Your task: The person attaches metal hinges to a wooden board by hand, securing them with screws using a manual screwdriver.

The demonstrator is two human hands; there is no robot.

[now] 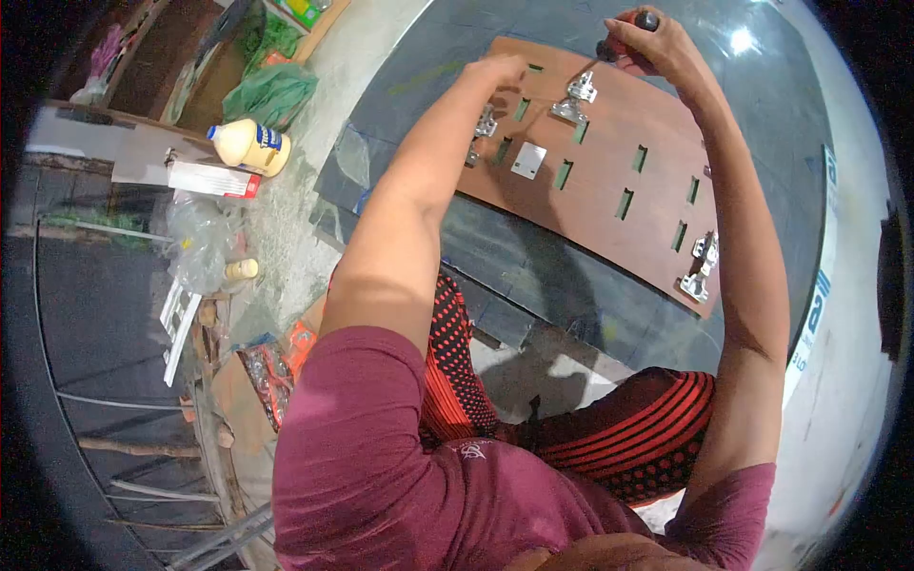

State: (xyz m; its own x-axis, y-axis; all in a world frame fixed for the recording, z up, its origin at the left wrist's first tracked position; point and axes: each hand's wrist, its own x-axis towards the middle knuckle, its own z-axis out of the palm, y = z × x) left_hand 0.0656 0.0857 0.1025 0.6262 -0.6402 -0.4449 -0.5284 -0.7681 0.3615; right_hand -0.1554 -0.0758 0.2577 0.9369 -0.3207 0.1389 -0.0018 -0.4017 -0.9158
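Note:
My right hand (pixel 643 43) is closed around a screwdriver (pixel 606 49) with a red and black handle. Its thin shaft slants down toward a metal cabinet hinge (pixel 574 98) on a brown board (pixel 609 157). At the board's far left corner, my left hand (pixel 500 71) reaches down with bent fingers close together. Whatever is under those fingertips is hidden. Beneath my left wrist sits another hinge (pixel 484 124), partly covered by the arm. A third hinge (pixel 700 268) lies at the board's near right corner. Several rectangular slots and a small silver plate (pixel 529 160) show on the board.
The board lies on a dark, glossy sheet (pixel 400 109) with a lettered edge on the right. On the left are a yellowish jug (pixel 249 146), a red and white box (pixel 214 179), clear plastic bags (pixel 202 243) and a green bag (pixel 271 95). My crossed legs are close to the sheet.

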